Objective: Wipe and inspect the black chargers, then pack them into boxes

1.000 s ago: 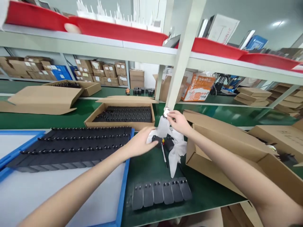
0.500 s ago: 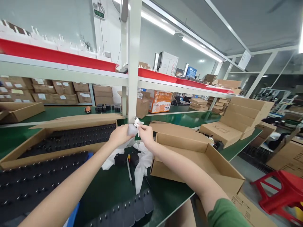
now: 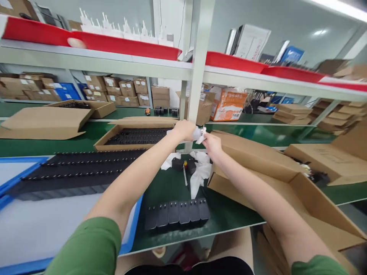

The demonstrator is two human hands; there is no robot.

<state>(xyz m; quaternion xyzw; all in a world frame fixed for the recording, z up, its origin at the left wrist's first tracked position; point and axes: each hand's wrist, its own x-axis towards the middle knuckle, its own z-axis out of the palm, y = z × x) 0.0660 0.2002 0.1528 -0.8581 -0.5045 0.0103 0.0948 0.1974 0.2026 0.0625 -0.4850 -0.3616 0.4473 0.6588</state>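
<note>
- The fingers of the left hand (image 3: 183, 130) are closed around a small white item (image 3: 197, 134); blur hides whether it is a bottle or a wad of cloth.
- The fingers of the right hand (image 3: 213, 145) pinch the item's right end, where something small glints.
- Both hands hold it in the air before the shelf post (image 3: 197, 76), above the green surface (image 3: 172, 187).
- Judging by the grips, the step is working the item's tip or cap: one hand steadies, the other does the fine work.
- The next move calls for a steady left grip and a small, careful right pinch.
- Below lie white cloths (image 3: 200, 168), black pieces (image 3: 177, 164) and a row of black parts (image 3: 176, 212), with a cardboard box (image 3: 258, 160) just to the right.
</note>
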